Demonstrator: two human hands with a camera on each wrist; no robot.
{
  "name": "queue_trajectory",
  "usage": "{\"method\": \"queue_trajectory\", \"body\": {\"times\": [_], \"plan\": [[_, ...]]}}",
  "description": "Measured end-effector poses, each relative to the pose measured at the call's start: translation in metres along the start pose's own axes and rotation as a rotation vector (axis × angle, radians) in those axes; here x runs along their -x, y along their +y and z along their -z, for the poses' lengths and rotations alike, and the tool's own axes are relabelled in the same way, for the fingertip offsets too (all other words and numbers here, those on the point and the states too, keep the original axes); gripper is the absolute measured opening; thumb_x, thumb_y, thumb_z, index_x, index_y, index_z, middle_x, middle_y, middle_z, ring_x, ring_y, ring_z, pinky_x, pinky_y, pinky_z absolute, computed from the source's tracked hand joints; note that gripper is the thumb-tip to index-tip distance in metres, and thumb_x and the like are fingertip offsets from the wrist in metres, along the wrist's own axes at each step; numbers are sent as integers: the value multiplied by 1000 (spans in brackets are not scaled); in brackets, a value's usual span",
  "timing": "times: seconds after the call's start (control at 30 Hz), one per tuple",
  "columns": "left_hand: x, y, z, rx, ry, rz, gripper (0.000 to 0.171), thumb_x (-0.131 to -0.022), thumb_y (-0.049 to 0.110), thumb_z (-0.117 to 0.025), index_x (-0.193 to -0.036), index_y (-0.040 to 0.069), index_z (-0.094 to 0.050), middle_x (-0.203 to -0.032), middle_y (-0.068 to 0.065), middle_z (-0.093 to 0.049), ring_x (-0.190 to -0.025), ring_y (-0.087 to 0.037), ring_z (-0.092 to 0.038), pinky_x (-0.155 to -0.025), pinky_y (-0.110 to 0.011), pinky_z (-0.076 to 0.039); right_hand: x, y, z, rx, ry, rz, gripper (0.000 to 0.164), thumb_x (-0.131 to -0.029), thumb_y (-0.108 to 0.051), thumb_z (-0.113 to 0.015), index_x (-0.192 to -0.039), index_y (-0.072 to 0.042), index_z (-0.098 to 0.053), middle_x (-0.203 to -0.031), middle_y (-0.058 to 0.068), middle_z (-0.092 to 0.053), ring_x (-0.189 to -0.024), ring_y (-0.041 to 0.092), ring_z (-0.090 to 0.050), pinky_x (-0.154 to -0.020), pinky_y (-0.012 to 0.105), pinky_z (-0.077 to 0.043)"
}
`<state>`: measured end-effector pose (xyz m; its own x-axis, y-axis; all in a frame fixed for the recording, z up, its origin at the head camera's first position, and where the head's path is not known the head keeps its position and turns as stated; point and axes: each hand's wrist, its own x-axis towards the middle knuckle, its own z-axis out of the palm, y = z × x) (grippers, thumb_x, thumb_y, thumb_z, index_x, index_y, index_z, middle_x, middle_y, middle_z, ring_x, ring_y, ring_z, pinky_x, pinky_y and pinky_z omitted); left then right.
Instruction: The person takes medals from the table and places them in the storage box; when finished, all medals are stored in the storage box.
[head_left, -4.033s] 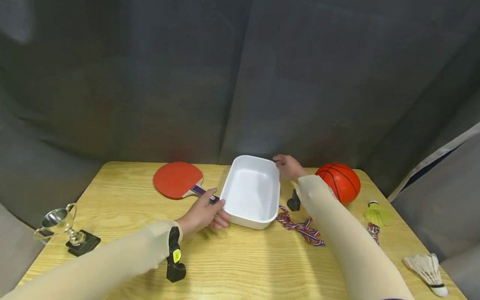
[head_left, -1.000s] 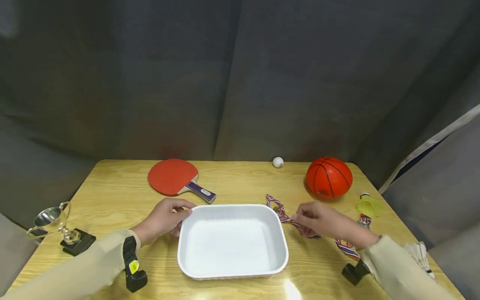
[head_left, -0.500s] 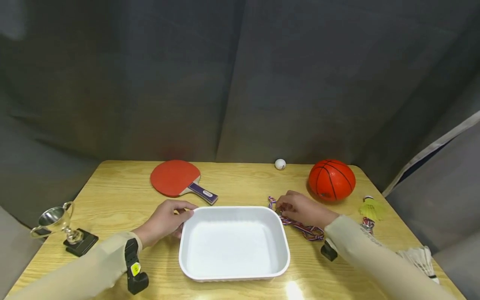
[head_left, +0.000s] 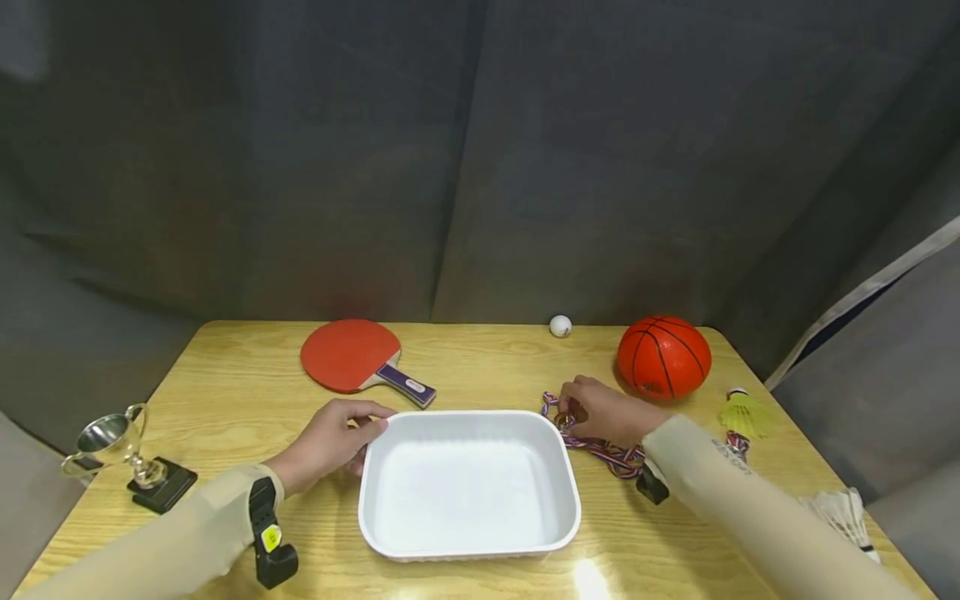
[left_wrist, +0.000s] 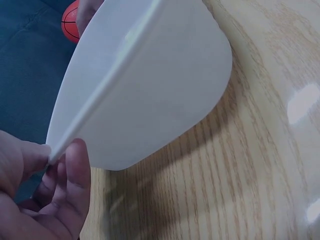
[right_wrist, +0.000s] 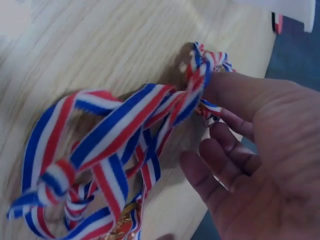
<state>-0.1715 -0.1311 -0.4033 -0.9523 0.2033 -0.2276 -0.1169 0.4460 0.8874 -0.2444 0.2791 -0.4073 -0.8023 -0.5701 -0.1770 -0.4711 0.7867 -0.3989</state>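
A white plastic tub (head_left: 472, 492) sits at the front middle of the wooden table. My left hand (head_left: 330, 437) pinches its far left corner, and the left wrist view shows the thumb and fingers on either side of the rim (left_wrist: 102, 92). To the tub's right lies a medal on a red, white and blue ribbon (head_left: 611, 457). My right hand (head_left: 609, 412) pinches the bunched ribbon close to a gold medal (head_left: 564, 421). Seen from the right wrist, the looped ribbon (right_wrist: 117, 127) trails away from thumb and forefinger along the wood, another gold piece (right_wrist: 122, 227) among its loops.
Behind the tub are a red table tennis bat (head_left: 351, 357) and a white ball (head_left: 560, 326). A small basketball (head_left: 663, 358), a yellow shuttlecock (head_left: 745, 415), another medal (head_left: 737, 443) and a white shuttlecock (head_left: 843, 518) line the right side. At left stands a trophy cup (head_left: 123, 450).
Since four seconds ago, the tub has come nearer and turned crosswise, uncovering the white ball. My right hand has moved from its edge to the ribbon, then left along it toward the gold medal.
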Motion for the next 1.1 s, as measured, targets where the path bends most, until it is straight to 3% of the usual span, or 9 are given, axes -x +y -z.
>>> {"method": "queue_trajectory", "body": {"times": [0.13, 0.3, 0.5, 0.67, 0.93, 1.1], "plan": [[0, 0, 0, 6, -2, 6, 30, -105, 12, -63, -134, 6, -71, -102, -13, -63, -67, -16, -59, -52, -25, -57, 0, 5, 3, -148, -48, -42, 23, -89, -7, -80, -98, -4, -59, -86, 5, -54, -81, 15, -49, -67, 21, -43], [0, 1, 1, 15, -9, 10, 31, -105, 12, -62, -134, 6, -70, -103, -15, -63, -68, -16, -60, -53, -25, -58, 2, 12, 6, -242, -110, -62, 17, -92, -9, -77, -94, -3, -62, -80, -1, -54, -76, 13, -50, -64, 20, -43], [-1, 1, 1, 18, -15, 2, 31, -106, 12, -61, -134, 5, -70, -104, -16, -63, -66, -16, -60, -53, -25, -58, 3, 15, 8, -387, -166, -82, 9, -99, -6, -68, -100, 3, -66, -80, 4, -61, -72, 14, -55, -63, 22, -50], [0, 1, 1, 11, -9, 4, 31, -105, 12, -62, -134, 5, -70, -103, -16, -63, -65, -16, -59, -52, -25, -57, 2, 14, 8, -468, -136, -108, 11, -102, -4, -63, -103, 6, -68, -86, 11, -69, -76, 16, -64, -69, 25, -61], [0, 1, 1, 14, -7, 3, 30, -105, 12, -62, -134, 5, -70, -101, -15, -62, -65, -16, -59, -52, -24, -56, 4, 13, 12, -582, -84, -189, 16, -105, -6, -59, -110, 6, -68, -91, 13, -74, -81, 19, -72, -77, 32, -66], [1, 1, 1, 11, 5, 12, 30, -105, 11, -62, -133, 5, -70, -100, -15, -62, -62, -15, -58, -52, -24, -55, 9, 14, 23, -645, -1, -191, 22, -107, -10, -59, -118, 8, -66, -100, 15, -75, -91, 24, -75, -89, 39, -67]]}}
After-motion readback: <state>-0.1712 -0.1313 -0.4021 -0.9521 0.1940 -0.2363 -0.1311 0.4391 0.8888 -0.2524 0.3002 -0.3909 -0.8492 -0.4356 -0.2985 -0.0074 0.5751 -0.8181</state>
